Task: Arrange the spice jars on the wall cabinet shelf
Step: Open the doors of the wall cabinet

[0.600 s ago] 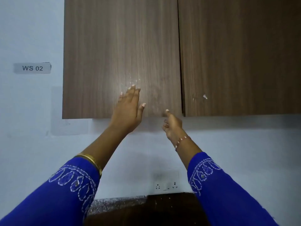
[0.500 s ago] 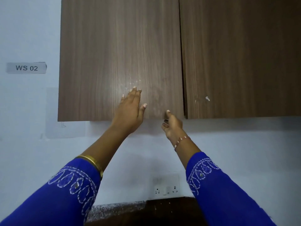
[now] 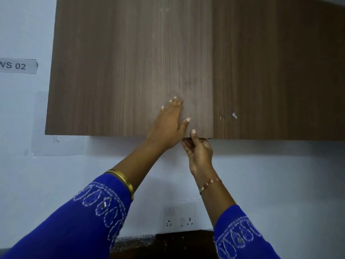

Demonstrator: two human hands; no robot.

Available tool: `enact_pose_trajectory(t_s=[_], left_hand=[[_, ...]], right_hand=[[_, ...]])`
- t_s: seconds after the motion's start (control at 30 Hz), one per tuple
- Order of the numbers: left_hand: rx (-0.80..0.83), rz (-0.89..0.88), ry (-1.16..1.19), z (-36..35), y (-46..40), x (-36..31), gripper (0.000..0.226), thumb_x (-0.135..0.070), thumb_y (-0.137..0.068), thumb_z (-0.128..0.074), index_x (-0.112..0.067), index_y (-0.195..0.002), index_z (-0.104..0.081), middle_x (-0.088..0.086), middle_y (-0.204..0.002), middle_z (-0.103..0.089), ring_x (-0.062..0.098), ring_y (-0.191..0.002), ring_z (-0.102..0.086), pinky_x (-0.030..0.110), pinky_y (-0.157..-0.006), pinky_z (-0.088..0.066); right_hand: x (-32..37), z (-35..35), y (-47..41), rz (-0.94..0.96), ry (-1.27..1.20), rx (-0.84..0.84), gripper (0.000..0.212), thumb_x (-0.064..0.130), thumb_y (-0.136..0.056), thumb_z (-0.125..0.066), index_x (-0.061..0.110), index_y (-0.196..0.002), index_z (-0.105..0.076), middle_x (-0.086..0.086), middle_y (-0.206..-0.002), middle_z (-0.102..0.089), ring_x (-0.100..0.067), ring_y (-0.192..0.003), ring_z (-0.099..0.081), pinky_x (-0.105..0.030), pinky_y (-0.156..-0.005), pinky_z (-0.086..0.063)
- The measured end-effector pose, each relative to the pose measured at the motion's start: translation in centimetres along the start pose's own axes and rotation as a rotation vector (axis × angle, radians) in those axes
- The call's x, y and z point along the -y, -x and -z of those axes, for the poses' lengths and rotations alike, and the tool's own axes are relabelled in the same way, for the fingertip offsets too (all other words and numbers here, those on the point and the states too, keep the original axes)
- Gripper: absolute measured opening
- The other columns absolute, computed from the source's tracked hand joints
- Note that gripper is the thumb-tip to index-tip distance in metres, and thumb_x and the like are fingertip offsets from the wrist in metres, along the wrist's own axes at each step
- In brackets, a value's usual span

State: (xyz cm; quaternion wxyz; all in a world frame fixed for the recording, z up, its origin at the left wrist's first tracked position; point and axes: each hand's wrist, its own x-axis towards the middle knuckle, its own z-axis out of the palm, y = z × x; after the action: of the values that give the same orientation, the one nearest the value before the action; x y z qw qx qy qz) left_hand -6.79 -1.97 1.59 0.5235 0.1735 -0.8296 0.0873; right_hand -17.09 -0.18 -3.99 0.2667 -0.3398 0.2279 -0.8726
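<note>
Head view: my left hand (image 3: 168, 124) lies flat, fingers straight, on the left cabinet door (image 3: 128, 71) near its bottom right corner to steady it, right hand (image 3: 198, 148) hooks fingers under that edge, probably to pull it open; spice jars unseen.

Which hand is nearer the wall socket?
Right. The right hand grips the left cabinet door's bottom edge almost above the wall socket; the left hand lies flat higher on that door.
</note>
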Motion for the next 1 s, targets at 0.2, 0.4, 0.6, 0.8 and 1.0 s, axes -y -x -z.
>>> enact_pose_trajectory(t_s=[0.2, 0.4, 0.6, 0.8, 1.0], left_hand=[[-0.118, 0.015, 0.071, 0.7, -3.0, -6.1, 0.068, -0.037, -0.094, -0.042, -0.005, -0.147, -0.012, 0.014, -0.157, -0.007, 0.025, -0.146, -0.003, 0.036, -0.118, -0.001], [-0.124, 0.198, -0.129, 2.0, -5.4, -11.2, 0.102, -0.041, -0.082, -0.062, -0.001, -0.146, 0.006, 0.021, -0.155, 0.012, 0.032, -0.144, 0.012, 0.043, -0.117, 0.004], [-0.107, 0.335, -0.135, 2.2, -6.0, -13.5, 0.104, -0.018, -0.081, -0.067, 0.002, -0.144, 0.012, 0.024, -0.153, 0.018, 0.036, -0.142, 0.017, 0.046, -0.118, 0.005], [-0.131, 0.252, -0.102, 4.4, -4.4, -13.4, 0.105, -0.019, -0.079, -0.067, 0.002, -0.144, 0.013, 0.022, -0.153, 0.018, 0.035, -0.142, 0.019, 0.045, -0.115, 0.01], [-0.137, 0.234, -0.074, 8.1, -2.8, -14.1, 0.106, -0.016, -0.075, -0.067, 0.001, -0.144, 0.012, 0.02, -0.154, 0.016, 0.033, -0.143, 0.018, 0.046, -0.115, 0.008]], right_hand=[[1.9, -0.1, 3.8, 0.071, -0.009, 0.049, 0.027, 0.008, -0.087, -0.063, 0.008, -0.114, -0.059, -0.011, -0.11, -0.067, -0.023, -0.1, -0.066, -0.037, -0.09, -0.054], [3.2, 0.3, 6.0, 0.085, 0.015, 0.099, 0.032, -0.003, -0.082, -0.064, 0.004, -0.113, -0.061, -0.007, -0.102, -0.069, -0.02, -0.091, -0.066, -0.028, -0.078, -0.056], [5.7, 2.3, 6.2, -0.049, -0.133, 0.212, 0.025, 0.005, -0.093, -0.04, 0.011, -0.08, -0.06, -0.003, -0.069, -0.072, -0.019, -0.076, -0.067, -0.028, -0.069, -0.054], [8.6, 0.2, 7.3, 0.01, -0.18, 0.299, 0.027, 0.005, -0.094, -0.038, 0.012, -0.089, -0.063, -0.011, -0.092, -0.066, -0.023, -0.093, -0.061, -0.032, -0.079, -0.053], [8.0, -2.6, 12.5, 0.204, -0.05, 0.271, 0.025, 0.008, -0.093, -0.046, 0.022, -0.108, -0.061, -0.008, -0.116, -0.064, -0.027, -0.118, -0.056, -0.046, -0.104, -0.044]])
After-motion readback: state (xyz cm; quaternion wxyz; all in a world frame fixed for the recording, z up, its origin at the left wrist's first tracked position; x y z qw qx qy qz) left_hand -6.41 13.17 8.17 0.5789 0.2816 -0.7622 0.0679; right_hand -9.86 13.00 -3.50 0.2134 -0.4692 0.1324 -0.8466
